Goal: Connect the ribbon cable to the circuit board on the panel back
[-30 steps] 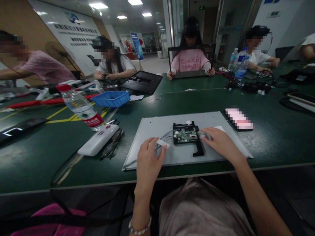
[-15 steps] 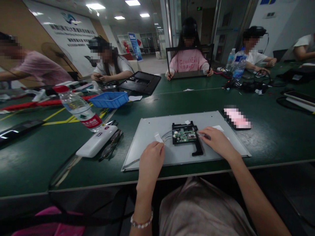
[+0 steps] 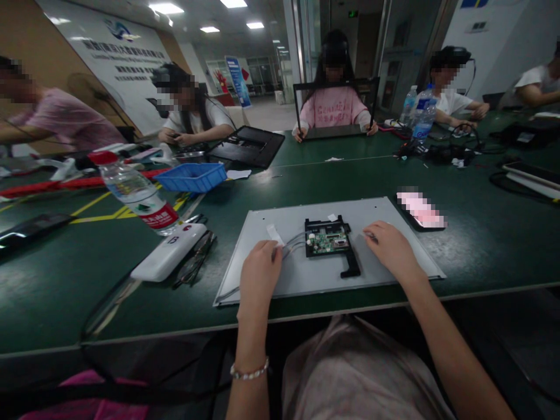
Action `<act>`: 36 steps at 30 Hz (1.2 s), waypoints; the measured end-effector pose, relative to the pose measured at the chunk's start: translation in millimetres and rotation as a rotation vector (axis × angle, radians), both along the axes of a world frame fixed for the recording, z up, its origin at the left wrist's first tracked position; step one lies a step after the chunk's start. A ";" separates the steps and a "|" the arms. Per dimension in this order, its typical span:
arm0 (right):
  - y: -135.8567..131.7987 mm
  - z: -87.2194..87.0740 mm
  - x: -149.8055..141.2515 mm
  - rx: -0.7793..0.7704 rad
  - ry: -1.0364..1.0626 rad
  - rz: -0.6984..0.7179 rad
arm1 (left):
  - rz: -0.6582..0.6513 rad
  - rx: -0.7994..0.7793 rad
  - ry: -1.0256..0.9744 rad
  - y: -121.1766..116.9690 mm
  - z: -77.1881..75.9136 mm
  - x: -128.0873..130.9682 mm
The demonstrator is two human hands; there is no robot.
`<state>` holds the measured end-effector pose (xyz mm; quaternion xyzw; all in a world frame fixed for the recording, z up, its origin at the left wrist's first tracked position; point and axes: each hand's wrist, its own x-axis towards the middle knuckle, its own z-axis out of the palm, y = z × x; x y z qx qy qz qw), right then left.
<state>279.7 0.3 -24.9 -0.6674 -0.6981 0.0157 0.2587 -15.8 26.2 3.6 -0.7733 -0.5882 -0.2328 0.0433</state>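
A grey flat panel [image 3: 319,277] lies before me with a black plastic bracket [image 3: 351,262] on its middle. Inside the bracket sits a green circuit board [image 3: 328,240]. Thin grey cables [image 3: 294,244] run from the board's left side to my left hand [image 3: 261,271], whose fingers are closed on them. A white tape strip [image 3: 275,234] sticks out just beyond those fingertips. Right of the bracket and apart from it, my right hand [image 3: 389,248] is closed in a pinch; what it holds, if anything, is too small to make out.
A pink-screened phone [image 3: 420,210] lies right of the panel. At left are a white power bank [image 3: 168,252], glasses [image 3: 195,262], a tilted water bottle [image 3: 137,195] and a blue tray [image 3: 191,177]. Across the table a person [image 3: 335,108] holds a black frame [image 3: 336,137].
My right hand has moved right, away from the bracket's edge. My left hand has shifted slightly left and up, and the cables and white strip have moved with it.
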 end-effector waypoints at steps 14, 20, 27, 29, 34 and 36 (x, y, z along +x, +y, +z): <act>1.7 4.4 8.7 -0.038 -0.140 0.090 | -0.193 0.085 0.030 -2.7 -4.5 2.2; 12.4 21.7 10.6 -0.106 -0.368 0.102 | -0.271 0.072 0.064 -18.5 1.2 29.4; 29.9 35.5 8.9 -0.108 -0.364 0.164 | -0.361 -0.055 0.064 -29.8 -8.8 67.8; 39.4 40.8 2.3 -0.064 -0.336 0.226 | -0.356 -0.054 0.060 -29.8 -13.4 70.4; 70.9 47.3 -20.4 -0.054 -0.330 0.458 | -0.370 -0.074 0.069 -30.2 -15.9 67.4; 82.6 44.8 -25.6 -0.077 -0.335 0.481 | -0.371 -0.081 0.074 -30.3 -14.9 66.5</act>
